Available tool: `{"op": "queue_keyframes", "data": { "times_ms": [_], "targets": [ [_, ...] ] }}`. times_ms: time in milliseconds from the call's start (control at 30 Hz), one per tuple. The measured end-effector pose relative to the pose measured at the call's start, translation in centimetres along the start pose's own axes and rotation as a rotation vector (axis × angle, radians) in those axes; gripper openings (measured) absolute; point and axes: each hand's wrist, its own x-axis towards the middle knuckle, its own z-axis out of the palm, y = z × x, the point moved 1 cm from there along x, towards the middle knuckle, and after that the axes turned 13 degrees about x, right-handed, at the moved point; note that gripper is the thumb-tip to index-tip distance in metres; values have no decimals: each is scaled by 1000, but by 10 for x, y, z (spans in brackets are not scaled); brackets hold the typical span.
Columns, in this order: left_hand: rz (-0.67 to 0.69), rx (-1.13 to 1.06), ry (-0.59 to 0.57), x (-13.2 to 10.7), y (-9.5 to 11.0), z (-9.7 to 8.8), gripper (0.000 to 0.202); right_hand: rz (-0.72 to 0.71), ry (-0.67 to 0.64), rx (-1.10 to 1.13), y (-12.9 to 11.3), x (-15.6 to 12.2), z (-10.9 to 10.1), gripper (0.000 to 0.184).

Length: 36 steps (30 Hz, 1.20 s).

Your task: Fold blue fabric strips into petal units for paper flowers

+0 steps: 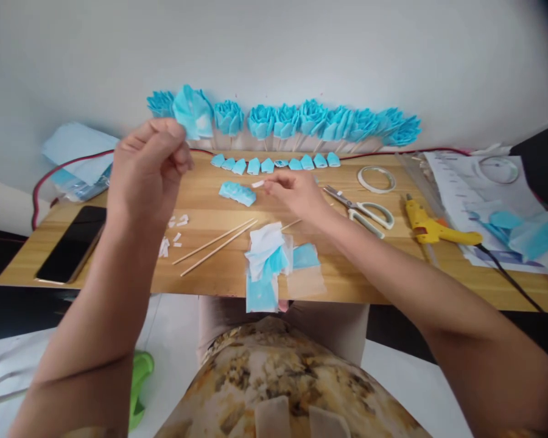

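The left hand (151,159) pinches a blue frilled piece (192,112) by its lower edge, above the desk (201,213), probably so its folds aren't crushed. The right hand (296,191) has its grip closed on a small white strip (258,184), just beside a blue bundle (237,193). Blue flowers (312,117) line the wall (301,48), seemingly to protect them.

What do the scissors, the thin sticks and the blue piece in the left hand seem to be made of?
Scissors: probably metal blades, grey; smooth, pale handles, likely plastic.
Thin sticks: likely wood or bamboo, by their tan, dull surface.
Blue piece in the left hand: matte, softly creased, perhaps nonwoven fabric or paper.
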Motion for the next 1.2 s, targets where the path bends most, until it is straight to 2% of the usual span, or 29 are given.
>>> {"op": "queue_keyframes", "data": {
  "times_ms": [67, 133, 200, 267, 300, 333, 400, 500, 600, 733, 900, 1200],
  "targets": [
    [-9, 30, 16, -1, 6, -15, 18, -26, -144, -37, -11, 11, 30, 28],
    [-70, 60, 19, -8, 3, -23, 21, -28, -270, -14, -13, 21, 66, 38],
    [-131, 59, 11, -18, -4, -27, 23, -56, -378, -47, -7, 28, 98, 34],
    [-192, 40, -25, -27, -13, -31, 23, -106, -426, -166, 4, 31, 118, 18],
    [-219, 30, -53, -31, -17, -34, 24, -136, -461, -190, 10, 33, 121, 29],
    [-248, 23, -86, -34, -21, -36, 25, -141, -472, -194, 14, 35, 119, 42],
    [-302, 18, -143, -38, -28, -42, 26, -98, -442, -150, 15, 39, 104, 50],
    [-357, 41, -232, -39, -37, -46, 30, -9, -340, 46, 0, 46, 66, 42],
    [-359, 91, -313, -37, -46, -43, 31, 31, -301, 91, -27, 46, 37, 30],
    [-328, 165, -357, -32, -53, -30, 30, 67, -321, 93, -45, 39, 27, 27],
    [-306, 248, -369, -25, -54, -11, 21, 96, -257, 102, -33, 38, 20, 15],
    [-302, 301, -435, -11, -61, 13, 19, 149, -295, 178, -18, 42, -10, 33]
  ]
}}
